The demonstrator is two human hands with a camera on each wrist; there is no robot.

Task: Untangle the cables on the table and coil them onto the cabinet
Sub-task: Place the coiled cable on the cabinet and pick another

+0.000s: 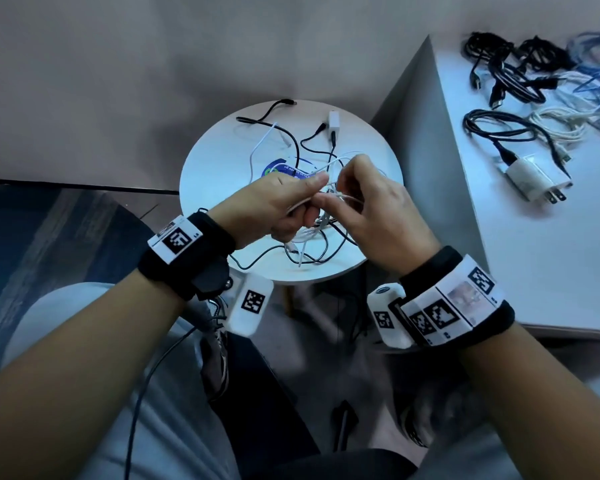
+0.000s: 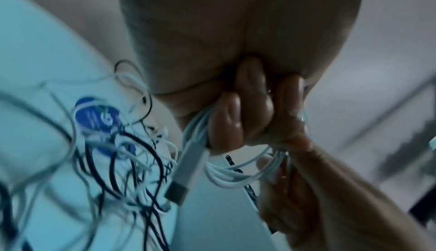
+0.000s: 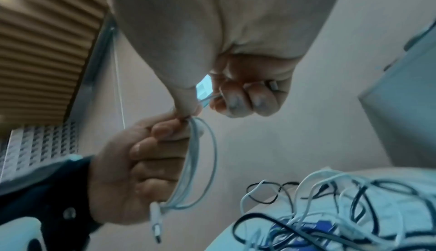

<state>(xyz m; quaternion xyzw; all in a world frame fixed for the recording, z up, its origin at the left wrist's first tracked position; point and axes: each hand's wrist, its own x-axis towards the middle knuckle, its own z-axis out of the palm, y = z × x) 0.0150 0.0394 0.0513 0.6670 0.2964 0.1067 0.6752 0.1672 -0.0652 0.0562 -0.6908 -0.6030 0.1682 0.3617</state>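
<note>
The white cable [image 3: 188, 163] is up in the air over the round surface [image 1: 219, 157], already wound into a few loops, with its USB plug [image 2: 186, 171] dangling off the bottom of the bundle. Under it the rest of the tangle [image 1: 312, 237], black and white leads mixed together, sits on the surface, and the cabinet [image 1: 520, 237] to the right already carries several coiled cables [image 1: 506, 77] and a charger brick [image 1: 534, 178]. My guess at the risk: the free tail may be threaded through that pile, so pulling the next loop could drag the black leads along or yank the coil loose. Left hand [image 1: 274, 206] has its fingers [image 2: 254, 106] curled tight around the loops, basically a fist holding the bundle. Right hand [image 1: 368, 206] is right against it, fingers [image 3: 245, 100] curled in narrow, pinching a strand of the same cable.
</note>
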